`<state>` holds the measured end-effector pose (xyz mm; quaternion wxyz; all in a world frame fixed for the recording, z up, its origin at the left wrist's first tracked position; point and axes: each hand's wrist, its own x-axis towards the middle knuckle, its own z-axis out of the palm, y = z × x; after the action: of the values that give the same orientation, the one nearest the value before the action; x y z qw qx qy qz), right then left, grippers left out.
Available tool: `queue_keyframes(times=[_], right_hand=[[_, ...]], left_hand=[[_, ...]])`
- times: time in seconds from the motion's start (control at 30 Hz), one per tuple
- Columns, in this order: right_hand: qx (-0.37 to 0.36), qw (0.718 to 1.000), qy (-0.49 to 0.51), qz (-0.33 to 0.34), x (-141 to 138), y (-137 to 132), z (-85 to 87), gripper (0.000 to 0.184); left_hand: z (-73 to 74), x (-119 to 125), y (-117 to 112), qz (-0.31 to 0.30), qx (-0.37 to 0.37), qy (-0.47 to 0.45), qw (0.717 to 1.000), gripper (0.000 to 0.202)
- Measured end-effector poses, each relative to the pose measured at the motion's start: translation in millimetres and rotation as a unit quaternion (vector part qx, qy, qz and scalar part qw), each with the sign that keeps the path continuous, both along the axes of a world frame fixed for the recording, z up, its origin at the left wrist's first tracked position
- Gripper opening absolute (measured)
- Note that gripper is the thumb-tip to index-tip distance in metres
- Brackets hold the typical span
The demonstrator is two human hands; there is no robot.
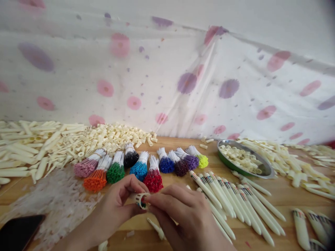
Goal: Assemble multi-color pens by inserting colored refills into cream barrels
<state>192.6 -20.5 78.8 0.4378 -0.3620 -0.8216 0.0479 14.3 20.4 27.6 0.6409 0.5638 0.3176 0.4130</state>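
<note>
Both my hands meet low in the middle of the head view, over a wooden table [282,195]. My left hand [117,205] pinches a small cream ring-shaped pen part [140,200] with coloured marks inside. My right hand [180,212] is closed, its fingertips pressed against the same part from the right. Just beyond the hands lies a fan of refill bundles: pink [85,168], orange [95,179], green [115,172], black [130,157], blue [138,169], red [153,180], dark blue [166,164], purple [190,161] and yellow [202,161].
Several assembled cream pens [235,202] lie in a row to the right. A green-rimmed metal dish [267,172] holds small cream parts. Heaps of cream barrels [31,146] and clips [117,134] lie at left, more barrels [293,160] at right. A dark phone [18,232] sits bottom left. A flowered cloth [167,80] hangs behind.
</note>
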Motion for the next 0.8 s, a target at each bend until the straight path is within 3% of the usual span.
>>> queue_keyframes(times=[0.33,0.5,0.63,0.8], right_hand=[[-0.010,0.999,-0.039,-0.020,1.8,-1.7,6.1,0.024],[0.023,0.999,-0.037,-0.027,-3.2,-1.7,0.3,0.021],[-0.011,0.999,-0.029,-0.019,-6.4,-1.2,-4.1,0.020],[-0.050,0.999,-0.004,-0.018,-7.5,1.2,-10.9,0.020]], left_hand=[[0.7,1.9,-1.6,-0.004,0.013,-0.033,0.999,0.021],[-0.8,4.6,-2.4,0.068,0.124,0.012,0.990,0.021],[-0.4,5.0,-5.8,0.136,0.240,0.069,0.959,0.028],[-2.3,4.0,-9.8,0.179,0.297,0.121,0.930,0.029]])
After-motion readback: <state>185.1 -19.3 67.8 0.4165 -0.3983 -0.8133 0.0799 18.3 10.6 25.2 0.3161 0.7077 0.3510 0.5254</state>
